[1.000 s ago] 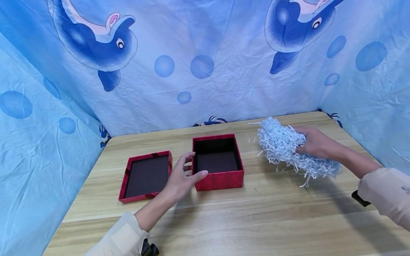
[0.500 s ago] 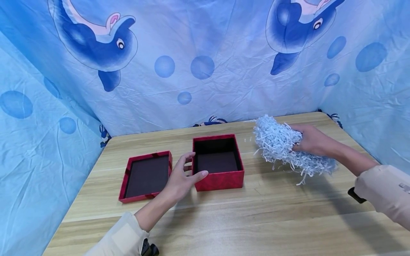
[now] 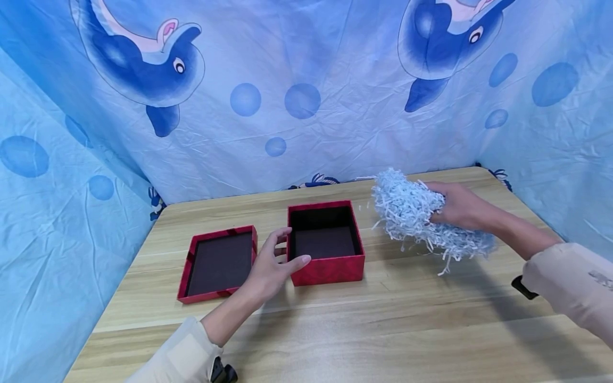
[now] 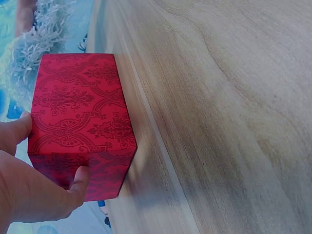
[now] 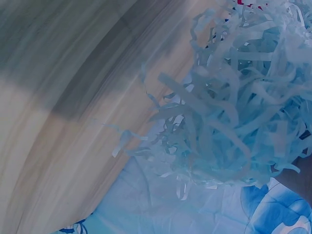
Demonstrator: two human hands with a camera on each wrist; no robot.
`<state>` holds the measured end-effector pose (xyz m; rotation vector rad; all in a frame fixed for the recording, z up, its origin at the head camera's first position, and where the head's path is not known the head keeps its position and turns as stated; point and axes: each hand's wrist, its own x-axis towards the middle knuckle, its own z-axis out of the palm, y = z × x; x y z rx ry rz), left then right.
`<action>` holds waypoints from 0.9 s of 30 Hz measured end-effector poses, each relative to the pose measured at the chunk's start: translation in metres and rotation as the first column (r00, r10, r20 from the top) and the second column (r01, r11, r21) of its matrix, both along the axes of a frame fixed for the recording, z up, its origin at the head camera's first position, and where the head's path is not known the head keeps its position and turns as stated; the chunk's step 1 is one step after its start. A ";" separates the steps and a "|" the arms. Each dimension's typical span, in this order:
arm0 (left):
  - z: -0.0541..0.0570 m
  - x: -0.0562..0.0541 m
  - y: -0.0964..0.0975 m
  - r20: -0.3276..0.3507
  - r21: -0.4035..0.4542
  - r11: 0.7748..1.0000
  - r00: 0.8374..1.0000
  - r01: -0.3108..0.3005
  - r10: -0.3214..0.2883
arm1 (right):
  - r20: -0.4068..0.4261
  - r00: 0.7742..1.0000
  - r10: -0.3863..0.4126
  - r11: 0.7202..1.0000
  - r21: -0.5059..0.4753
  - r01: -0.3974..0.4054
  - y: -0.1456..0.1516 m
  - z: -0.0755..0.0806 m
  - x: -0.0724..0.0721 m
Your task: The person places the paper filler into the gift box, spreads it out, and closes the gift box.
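A red patterned box (image 3: 328,270) with a dark inside stands uncovered near the middle of the table. My left hand (image 3: 269,272) holds its near left corner, thumb at the front wall and fingers along the left side; the left wrist view shows the thumb and a fingertip against the red box (image 4: 83,105). To the right, my right hand (image 3: 460,205) grips a big clump of pale blue-white shredded paper (image 3: 407,205), held above the tabletop. Loose strips dangle from the clump. In the right wrist view, shredded paper (image 5: 234,97) hides most of that hand.
The box's red lid (image 3: 220,264) lies inside-up left of the box, partly behind my left wrist. Wood-grain table (image 3: 359,335) extends in front. A blue curtain (image 3: 335,143) printed with dolphins hangs behind and at both sides.
My right hand has moved left and slightly away with the shredded paper, nearer to the box. The left hand, box and lid have stayed in place.
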<state>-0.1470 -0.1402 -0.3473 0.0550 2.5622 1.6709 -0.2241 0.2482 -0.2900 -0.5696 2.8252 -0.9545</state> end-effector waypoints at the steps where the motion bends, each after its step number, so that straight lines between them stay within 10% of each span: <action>1: 0.000 0.000 0.000 0.000 -0.001 1.000 1.000 -0.001 0.001 | 0.008 1.000 -0.001 1.000 0.001 0.001 -0.002 0.001 0.000; 27: -0.001 -0.001 0.001 -0.009 -0.011 1.000 1.000 0.002 -0.002 | -0.089 0.988 0.129 0.991 -0.019 -0.131 -0.059 0.015 -0.012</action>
